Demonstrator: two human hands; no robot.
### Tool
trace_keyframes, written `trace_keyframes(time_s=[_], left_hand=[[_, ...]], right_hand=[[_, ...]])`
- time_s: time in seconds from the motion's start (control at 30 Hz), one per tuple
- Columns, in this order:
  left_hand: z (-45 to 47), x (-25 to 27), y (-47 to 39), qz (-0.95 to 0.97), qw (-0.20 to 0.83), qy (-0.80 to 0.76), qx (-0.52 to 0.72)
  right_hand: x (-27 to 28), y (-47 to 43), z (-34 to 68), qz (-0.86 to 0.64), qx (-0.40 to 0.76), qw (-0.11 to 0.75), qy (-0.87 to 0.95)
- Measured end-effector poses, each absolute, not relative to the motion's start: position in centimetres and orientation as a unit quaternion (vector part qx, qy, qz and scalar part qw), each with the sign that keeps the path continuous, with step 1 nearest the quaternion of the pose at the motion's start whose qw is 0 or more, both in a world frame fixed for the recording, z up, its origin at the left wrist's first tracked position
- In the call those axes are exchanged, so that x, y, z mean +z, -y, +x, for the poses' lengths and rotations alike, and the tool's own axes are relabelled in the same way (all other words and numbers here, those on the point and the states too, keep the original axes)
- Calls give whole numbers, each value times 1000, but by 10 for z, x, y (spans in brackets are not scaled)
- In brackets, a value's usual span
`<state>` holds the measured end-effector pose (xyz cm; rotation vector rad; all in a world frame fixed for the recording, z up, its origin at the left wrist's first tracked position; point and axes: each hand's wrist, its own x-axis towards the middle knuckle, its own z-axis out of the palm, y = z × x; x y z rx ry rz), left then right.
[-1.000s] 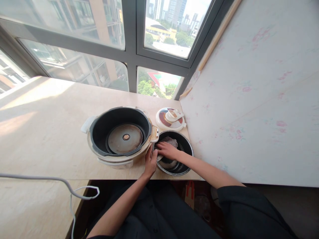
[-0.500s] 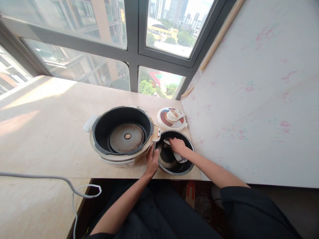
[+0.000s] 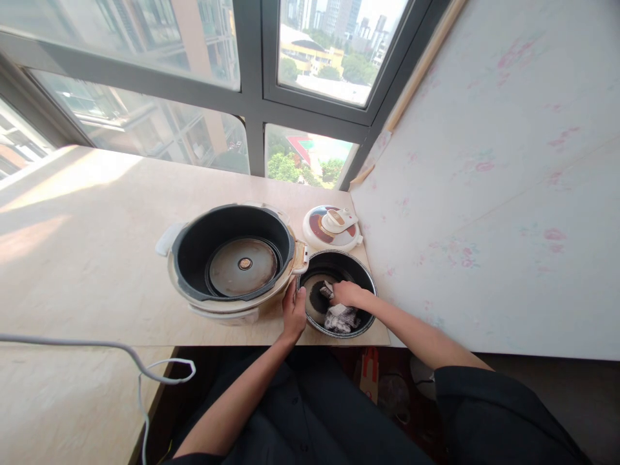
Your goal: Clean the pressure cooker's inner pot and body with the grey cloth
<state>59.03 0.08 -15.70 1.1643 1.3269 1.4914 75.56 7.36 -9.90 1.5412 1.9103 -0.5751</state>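
A black inner pot (image 3: 346,263) stands near the counter's front right corner, its bottom marked with a dark round patch. My right hand (image 3: 347,294) reaches inside, closed on a crumpled grey-white cloth (image 3: 341,319) that lies against the pot's bottom. Against the pot's left outer side is my left hand (image 3: 293,318), thumb at the rim and fingers partly hidden behind it. The white pressure cooker base (image 3: 223,314) sits just left of that hand, lidless, showing a stained heating plate (image 3: 242,274).
Behind the pot, the white-and-brown cooker lid (image 3: 334,229) rests close to the flower-patterned wall (image 3: 484,194). A grey cable (image 3: 97,343) crosses at the left front. The pale counter (image 3: 97,258) runs along the window frame (image 3: 252,103) and drops off at its front edge.
My right hand has moved a little nearer to me inside the pot, shifting the cloth, which bunches lower at the front. My left hand keeps its place at the pot's side.
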Motion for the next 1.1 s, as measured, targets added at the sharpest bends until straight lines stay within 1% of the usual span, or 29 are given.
trace_keyframes(time_s=[0.27,0.47,0.57,0.63,0.77,0.9,1.1], left_hand=[[592,-165,-1,445,406,-531,597],[592,-168,-2,442,410,-532,595],[592,-169,-1,437,410,-540,591],[591,-169,-1,439,412,-539,589],[589,-165,-1,449,420,-526,588],[588,-161,0,457,425,-520,583],[587,-158,0,471,430,-509,578]], right_hand=[[-99,-67,733,532,-236,215,-784],[-108,-74,708,462,-317,140,-816],[-110,-77,708,465,-328,130,-812],[-110,-78,712,491,-305,125,-806],[-107,-81,716,564,-205,132,-789],[-100,-83,722,588,-140,145,-783],[-90,-86,747,621,-91,196,-754]])
